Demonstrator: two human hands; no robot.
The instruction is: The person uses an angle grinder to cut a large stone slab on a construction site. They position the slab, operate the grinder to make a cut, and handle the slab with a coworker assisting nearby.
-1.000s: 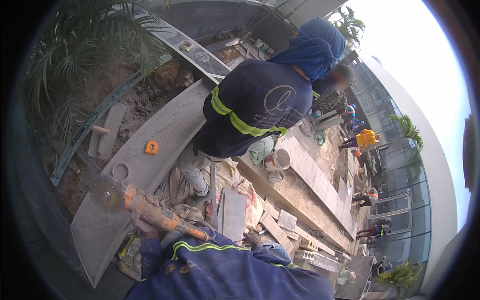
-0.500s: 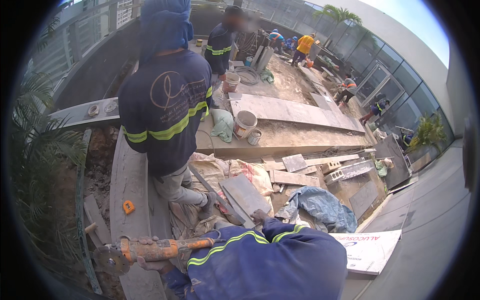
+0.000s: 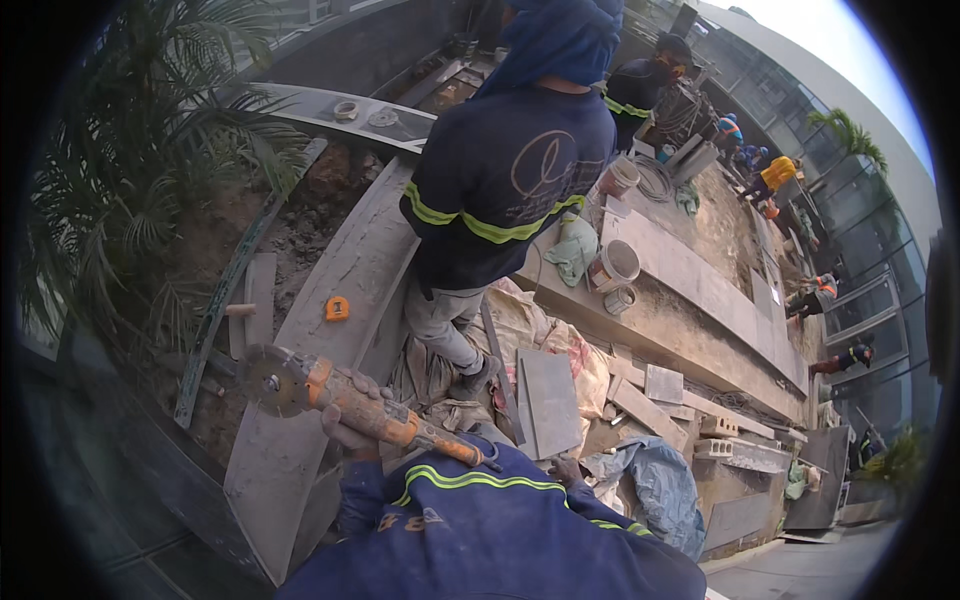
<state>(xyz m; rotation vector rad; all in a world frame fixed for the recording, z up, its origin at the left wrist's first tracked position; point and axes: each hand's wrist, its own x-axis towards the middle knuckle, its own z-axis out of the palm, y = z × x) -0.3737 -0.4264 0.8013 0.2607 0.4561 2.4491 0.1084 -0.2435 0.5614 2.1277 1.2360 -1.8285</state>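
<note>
My left hand (image 3: 352, 428) is wrapped around the body of an orange and grey angle grinder (image 3: 385, 415). Its round cutting disc (image 3: 272, 382) points left, over the edge of a long grey stone ledge (image 3: 285, 440). Farther along the ledge lies an orange tape measure (image 3: 337, 309). On the right, my dark right hand (image 3: 566, 470) is beside the near end of a grey slab (image 3: 550, 400); its fingers are too small and shaded to read. My blue sleeves and jacket fill the bottom.
A co-worker (image 3: 510, 180) stands just ahead, feet among crumpled sacks (image 3: 440, 380). A blue tarp (image 3: 660, 500), stone offcuts and hollow blocks (image 3: 715, 448) lie to the right. Buckets (image 3: 613, 266) stand on the raised step. Soil, a green strip (image 3: 225, 320) and palm fronds (image 3: 120, 160) border the left.
My view has swung left, so the scene shifts right and tilts. The grinder now appears higher in the picture, its disc tilted upward. The white printed board has left the view.
</note>
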